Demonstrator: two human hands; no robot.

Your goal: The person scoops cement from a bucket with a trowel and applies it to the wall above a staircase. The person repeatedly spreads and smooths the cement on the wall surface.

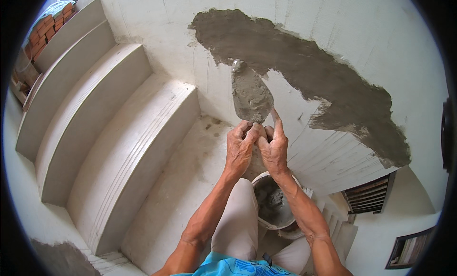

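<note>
Against pale wall, over lower edge of grey patch as viewed: trowel, one, blade bearing mortar; contact with wall, cannot tell. Left hand, right hand: fingers curled together at trowel's base, right forefinger extended beside blade. Handle hidden; which hand grips, I cannot tell. Bucket: one, near right forearm. I would advise: blade steady, load centred, pressure even.

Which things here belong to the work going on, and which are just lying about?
Part of the work:
trowel, loaded with gray paste, in the left hand and right hand
bucket with more gray paste
gray patch on the white wall

Apparently just lying about:
stacked red bricks beyond the steps
bluish sheet over them
</note>
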